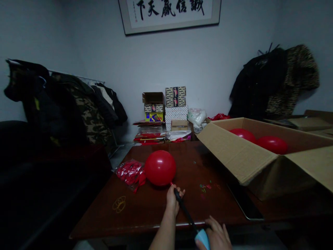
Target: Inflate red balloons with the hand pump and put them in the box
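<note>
A round, inflated red balloon [160,168] is above the brown table, its neck pointing down toward me. My left hand [173,197] is closed around the balloon's neck and the black nozzle end of a hand pump. The pump's dark shaft [187,214] slants down to a light blue part [202,239]. Around that blue part my right hand [217,236] is closed, partly cut off by the bottom edge. Left of the balloon lies a clear bag of red balloons [130,172].
An open cardboard box [239,154] with red balloons [272,144] stands on the right. Near it lie a dark flat device [244,203] and small coloured bands [205,187]. Yellow bands [119,204] lie at left. Stacked boxes [176,114] stand beyond the table.
</note>
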Demonstrator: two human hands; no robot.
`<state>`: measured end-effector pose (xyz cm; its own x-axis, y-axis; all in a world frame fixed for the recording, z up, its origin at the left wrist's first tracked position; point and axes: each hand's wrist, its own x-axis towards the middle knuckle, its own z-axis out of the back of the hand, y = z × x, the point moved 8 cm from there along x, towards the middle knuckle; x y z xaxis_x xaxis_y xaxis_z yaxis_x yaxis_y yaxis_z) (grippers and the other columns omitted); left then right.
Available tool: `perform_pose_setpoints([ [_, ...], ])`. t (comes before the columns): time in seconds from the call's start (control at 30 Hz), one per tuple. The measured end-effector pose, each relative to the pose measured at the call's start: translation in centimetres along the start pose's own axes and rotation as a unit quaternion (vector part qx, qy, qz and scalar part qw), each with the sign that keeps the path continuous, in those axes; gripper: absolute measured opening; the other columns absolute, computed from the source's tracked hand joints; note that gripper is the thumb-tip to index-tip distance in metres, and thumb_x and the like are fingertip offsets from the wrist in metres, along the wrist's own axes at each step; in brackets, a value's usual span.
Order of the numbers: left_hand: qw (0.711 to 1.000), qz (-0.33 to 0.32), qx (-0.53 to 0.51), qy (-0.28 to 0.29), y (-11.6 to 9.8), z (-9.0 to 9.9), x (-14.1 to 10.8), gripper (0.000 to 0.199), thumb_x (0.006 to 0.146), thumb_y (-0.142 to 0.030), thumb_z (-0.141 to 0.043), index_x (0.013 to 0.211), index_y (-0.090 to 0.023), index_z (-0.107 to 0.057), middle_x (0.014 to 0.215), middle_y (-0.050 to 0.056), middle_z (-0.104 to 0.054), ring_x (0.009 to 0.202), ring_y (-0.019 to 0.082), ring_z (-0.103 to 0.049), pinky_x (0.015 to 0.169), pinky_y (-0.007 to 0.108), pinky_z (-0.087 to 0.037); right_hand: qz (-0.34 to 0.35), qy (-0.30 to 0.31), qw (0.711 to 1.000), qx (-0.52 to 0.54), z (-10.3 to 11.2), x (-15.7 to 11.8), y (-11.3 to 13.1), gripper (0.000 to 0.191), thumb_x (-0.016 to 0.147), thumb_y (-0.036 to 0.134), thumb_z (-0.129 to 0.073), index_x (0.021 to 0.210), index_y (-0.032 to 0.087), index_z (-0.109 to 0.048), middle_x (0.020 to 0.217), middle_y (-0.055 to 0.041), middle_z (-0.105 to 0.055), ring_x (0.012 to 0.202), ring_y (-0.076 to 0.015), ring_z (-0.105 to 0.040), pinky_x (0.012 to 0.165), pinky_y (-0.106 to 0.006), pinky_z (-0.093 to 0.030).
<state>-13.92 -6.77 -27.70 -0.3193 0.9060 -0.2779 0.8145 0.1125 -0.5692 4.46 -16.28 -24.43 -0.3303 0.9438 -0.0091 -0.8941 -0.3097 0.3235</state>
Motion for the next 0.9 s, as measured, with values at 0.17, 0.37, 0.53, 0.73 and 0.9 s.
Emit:
perform_pose_setpoints([
  [0.17,1.0,-0.005,0.017,0.026,0.3,0.0,0.1,0.024,0.077,-0.036,-0.058,0.069,-0.019,-0.043,0.052,-0.006,-0.05,0.041,0.008,-0.047,0.077,0.038,-0.049,0.017,0.001,0.999,0.042,1.7,2.3,3.2,0.046,0.08,0.05,-0.037,0.101,0.018,-0.063,0.127,-0.0121,-0.05,0.128,-0.0299,-0.033,0.106,-0.053,-0.014],
  [0.37,0.998,-0.021,0.041,0.035,0.4,0.0,0.4,0.026,0.077,-0.037,-0.056,0.066,-0.02,-0.041,0.045,-0.008,-0.045,0.034,0.007,-0.04,0.07,0.037,-0.049,0.006,-0.024,0.999,0.04,2.5,5.9,5.9,0.046,0.08,0.045,-0.037,0.104,0.014,-0.062,0.124,-0.0136,-0.051,0.126,-0.0295,-0.034,0.106,-0.051,-0.016],
  [0.53,0.999,-0.028,0.04,0.017,0.2,0.3,0.7,0.024,0.078,-0.035,-0.054,0.065,-0.02,-0.04,0.043,-0.009,-0.045,0.033,0.007,-0.038,0.068,0.036,-0.049,0.008,-0.025,0.999,0.03,2.2,6.3,6.3,0.047,0.079,0.046,-0.039,0.105,0.013,-0.062,0.122,-0.0136,-0.053,0.126,-0.0296,-0.033,0.107,-0.05,-0.014],
  [0.73,0.997,-0.048,0.045,0.026,0.1,0.3,0.6,0.025,0.076,-0.038,-0.056,0.066,-0.02,-0.04,0.044,-0.009,-0.046,0.033,0.006,-0.039,0.072,0.038,-0.049,0.021,-0.014,1.0,0.009,1.0,2.9,4.0,0.047,0.081,0.049,-0.039,0.103,0.015,-0.062,0.123,-0.0137,-0.053,0.127,-0.0306,-0.033,0.106,-0.054,-0.014],
  [0.9,0.997,-0.051,0.039,0.032,0.0,0.1,0.5,0.026,0.075,-0.039,-0.056,0.067,-0.02,-0.04,0.045,-0.009,-0.046,0.032,0.005,-0.039,0.076,0.041,-0.048,0.042,-0.053,0.997,-0.037,-1.0,-1.2,0.2,0.045,0.075,0.054,-0.051,0.098,0.018,-0.065,0.12,-0.0128,-0.057,0.123,-0.0329,-0.04,0.104,-0.056,-0.019],
])
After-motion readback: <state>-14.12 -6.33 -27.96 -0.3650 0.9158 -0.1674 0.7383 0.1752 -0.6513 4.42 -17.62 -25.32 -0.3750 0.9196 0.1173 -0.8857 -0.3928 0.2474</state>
